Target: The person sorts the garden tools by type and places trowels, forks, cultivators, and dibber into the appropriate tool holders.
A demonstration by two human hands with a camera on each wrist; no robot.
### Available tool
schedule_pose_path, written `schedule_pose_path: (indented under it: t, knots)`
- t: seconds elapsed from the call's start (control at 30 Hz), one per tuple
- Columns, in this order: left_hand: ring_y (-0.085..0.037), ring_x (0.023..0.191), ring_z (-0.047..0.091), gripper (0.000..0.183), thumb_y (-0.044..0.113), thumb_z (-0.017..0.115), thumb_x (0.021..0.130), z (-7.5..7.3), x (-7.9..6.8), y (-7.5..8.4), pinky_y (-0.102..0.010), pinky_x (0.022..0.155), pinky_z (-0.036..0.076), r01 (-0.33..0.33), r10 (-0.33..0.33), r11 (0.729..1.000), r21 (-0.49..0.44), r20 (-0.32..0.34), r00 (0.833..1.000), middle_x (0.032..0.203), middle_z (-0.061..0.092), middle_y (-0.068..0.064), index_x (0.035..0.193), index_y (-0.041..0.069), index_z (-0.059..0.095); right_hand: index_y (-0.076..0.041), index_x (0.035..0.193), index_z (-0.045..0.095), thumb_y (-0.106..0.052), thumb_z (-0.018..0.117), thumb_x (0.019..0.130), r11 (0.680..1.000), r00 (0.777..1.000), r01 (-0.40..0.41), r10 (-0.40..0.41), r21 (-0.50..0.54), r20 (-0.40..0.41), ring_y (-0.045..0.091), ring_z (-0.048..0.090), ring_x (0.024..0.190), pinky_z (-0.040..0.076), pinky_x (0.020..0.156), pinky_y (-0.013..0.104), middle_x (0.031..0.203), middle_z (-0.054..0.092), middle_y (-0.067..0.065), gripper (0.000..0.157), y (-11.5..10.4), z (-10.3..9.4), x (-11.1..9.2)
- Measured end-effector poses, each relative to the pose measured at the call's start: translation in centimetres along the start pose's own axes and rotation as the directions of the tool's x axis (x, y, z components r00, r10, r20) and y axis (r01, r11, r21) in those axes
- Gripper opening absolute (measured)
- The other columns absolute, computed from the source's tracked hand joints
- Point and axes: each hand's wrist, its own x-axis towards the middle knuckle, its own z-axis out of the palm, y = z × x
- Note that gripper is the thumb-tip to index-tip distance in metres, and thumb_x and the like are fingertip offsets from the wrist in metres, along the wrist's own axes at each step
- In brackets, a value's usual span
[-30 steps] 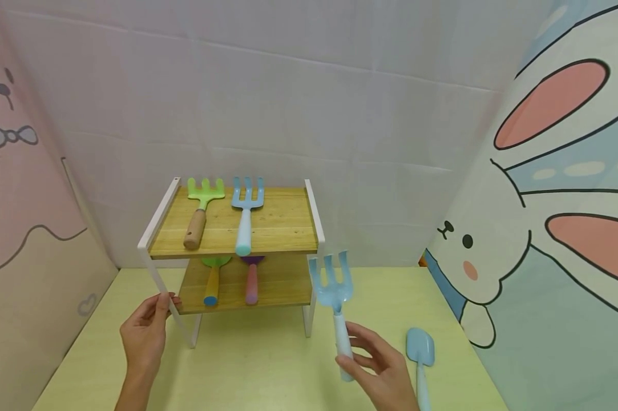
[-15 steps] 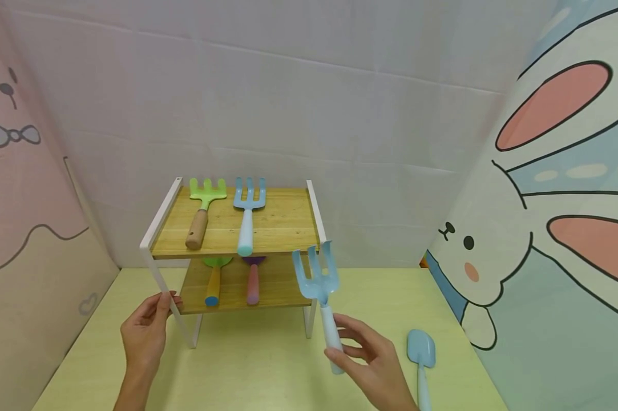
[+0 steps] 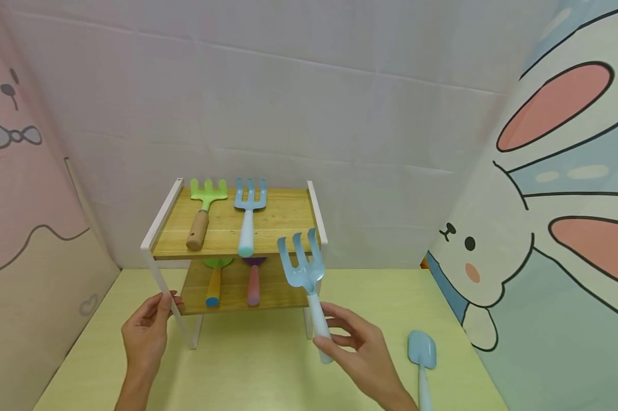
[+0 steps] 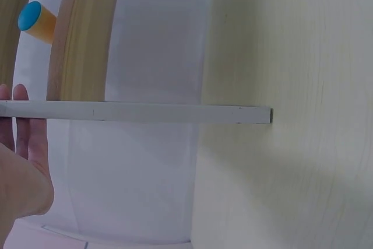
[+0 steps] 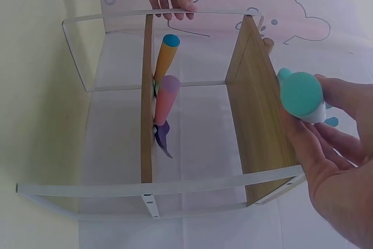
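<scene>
My right hand (image 3: pixel 357 348) grips the pale handle of a light blue hand fork (image 3: pixel 303 271), tines up, in front of the shelf's right side. In the right wrist view the turquoise end of its handle (image 5: pixel 302 94) faces the camera. My left hand (image 3: pixel 146 331) holds the white left leg (image 4: pixel 175 112) of a two-tier wooden shelf (image 3: pixel 288 220), fingers around it. On the top tier lie a green hand fork (image 3: pixel 202 214) with a wooden handle and another blue hand fork (image 3: pixel 247 217). Below are an orange-handled green tool (image 3: pixel 213 282) and a pink-handled purple tool (image 5: pixel 167 100), heads partly hidden.
A light blue shovel (image 3: pixel 422 354) lies on the pale yellow table (image 3: pixel 237 371) to the right. Behind the shelf hangs a white cloth backdrop (image 3: pixel 380 142), with a rabbit-printed panel (image 3: pixel 493 245) at right and a pink printed panel (image 3: pixel 26 188) at left.
My right hand has moved left and slightly up with the blue hand fork, bringing its tines in front of the shelf's right side. The left hand stays on the leg.
</scene>
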Motion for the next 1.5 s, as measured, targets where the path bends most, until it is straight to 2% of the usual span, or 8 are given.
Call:
schedule_pose_path:
  t: [0.17, 0.37, 0.57, 0.83, 1.13, 1.3, 1.5]
  knots:
    - [-0.011, 0.078, 0.075, 0.021, -0.003, 0.06, 0.102, 0.1, -0.1, 0.0, -0.02, 0.079, 0.061, -0.015, 0.015, 1.0, 0.007, -0.01, 1.0, 0.089, 0.077, -0.004, 0.108, -0.022, 0.065, -0.008, 0.136, 0.064, 0.001, 0.075, 0.092, 1.0, 1.0, -0.002, 0.002, 0.028, -0.002, 0.027, 0.07, 0.108, 0.063, 0.084, 0.041, 0.132, 0.066, 0.014, 0.046, -0.1, 0.2, 0.7]
    - [-0.012, 0.076, 0.075, 0.021, -0.002, 0.06, 0.102, 0.2, -0.1, -0.1, -0.02, 0.079, 0.061, 0.002, -0.002, 1.0, 0.003, -0.033, 0.999, 0.086, 0.077, -0.005, 0.106, -0.022, 0.065, -0.001, 0.135, 0.063, 0.005, 0.075, 0.091, 0.997, 0.999, 0.034, -0.033, 0.064, -0.006, 0.028, 0.07, 0.107, 0.063, 0.083, 0.043, 0.132, 0.066, 0.019, 0.047, -0.5, 0.5, 1.7]
    - [-0.011, 0.076, 0.075, 0.02, -0.003, 0.059, 0.102, 0.3, -0.2, -0.1, -0.02, 0.079, 0.061, -0.014, 0.014, 1.0, 0.02, -0.026, 1.0, 0.086, 0.076, -0.004, 0.104, -0.022, 0.065, 0.002, 0.136, 0.063, 0.007, 0.075, 0.09, 0.995, 0.999, 0.037, -0.036, 0.096, -0.01, 0.024, 0.07, 0.108, 0.063, 0.084, 0.042, 0.133, 0.065, 0.02, 0.047, -1.1, 0.8, 2.8]
    - [-0.009, 0.076, 0.075, 0.02, -0.002, 0.06, 0.102, 0.3, -0.1, -0.2, -0.018, 0.079, 0.06, -0.017, 0.018, 0.999, 0.043, -0.037, 0.999, 0.085, 0.076, -0.002, 0.103, -0.021, 0.066, 0.004, 0.132, 0.064, 0.005, 0.076, 0.09, 0.996, 0.999, -0.012, 0.016, 0.087, -0.041, 0.022, 0.071, 0.107, 0.063, 0.083, 0.039, 0.131, 0.066, 0.02, 0.044, -2.0, 1.2, 4.0]
    - [-0.01, 0.076, 0.075, 0.021, -0.002, 0.06, 0.101, 0.5, -0.3, -0.1, -0.02, 0.079, 0.061, 0.022, -0.022, 1.0, 0.004, -0.055, 0.998, 0.085, 0.077, -0.003, 0.104, -0.022, 0.065, 0.002, 0.127, 0.069, 0.0, 0.078, 0.09, 0.99, 0.986, -0.125, 0.132, 0.067, -0.106, 0.022, 0.073, 0.104, 0.064, 0.083, 0.036, 0.124, 0.071, 0.016, 0.039, -3.0, 1.4, 5.3]
    - [-0.01, 0.076, 0.075, 0.021, -0.002, 0.061, 0.101, 0.5, -0.3, -0.1, -0.02, 0.08, 0.06, 0.027, -0.026, 1.0, 0.004, -0.057, 0.998, 0.086, 0.077, -0.003, 0.105, -0.022, 0.065, 0.001, 0.123, 0.072, -0.003, 0.08, 0.089, 0.989, 0.976, -0.149, 0.151, 0.02, -0.155, 0.022, 0.075, 0.098, 0.063, 0.084, 0.03, 0.118, 0.073, 0.015, 0.035, -3.3, 1.2, 6.0]
    - [-0.01, 0.076, 0.075, 0.022, -0.002, 0.061, 0.101, 0.5, -0.4, -0.1, -0.02, 0.08, 0.061, 0.024, -0.025, 1.0, -0.002, -0.058, 0.998, 0.087, 0.077, -0.003, 0.106, -0.023, 0.065, -0.002, 0.121, 0.074, -0.01, 0.081, 0.09, 0.979, 0.969, -0.195, 0.182, -0.061, -0.169, 0.022, 0.075, 0.099, 0.062, 0.081, 0.025, 0.118, 0.074, 0.011, 0.033, -4.0, 1.1, 6.9]
